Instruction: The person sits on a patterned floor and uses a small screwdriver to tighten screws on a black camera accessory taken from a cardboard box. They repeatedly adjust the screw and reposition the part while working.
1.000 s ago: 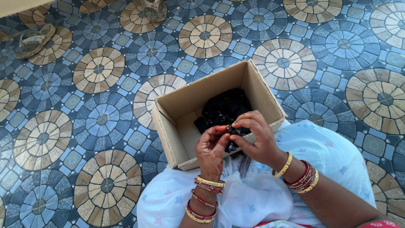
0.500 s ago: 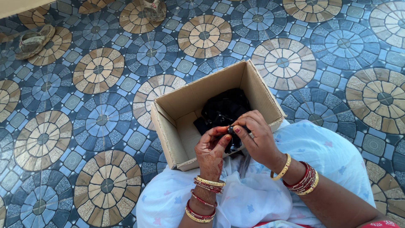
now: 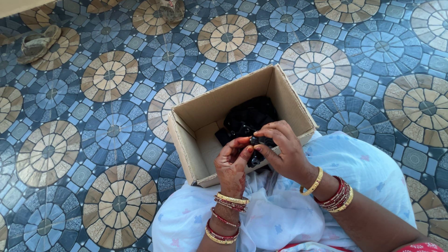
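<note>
Hands meet over the near edge of an open cardboard box (image 3: 205,112) that sits on a patterned tile floor (image 3: 107,74). The left hand (image 3: 232,164) and right hand (image 3: 284,151) pinch one small black part (image 3: 254,140) between curled fingertips, thumbs pressed in against it (both grips closed tight, none of the fingers spread). Just behind it, inside the box, lies a heap of black parts (image 3: 247,116). White cloth (image 3: 280,214) covers the lap below; a sandal (image 3: 39,43) rests far off at the upper left
</note>
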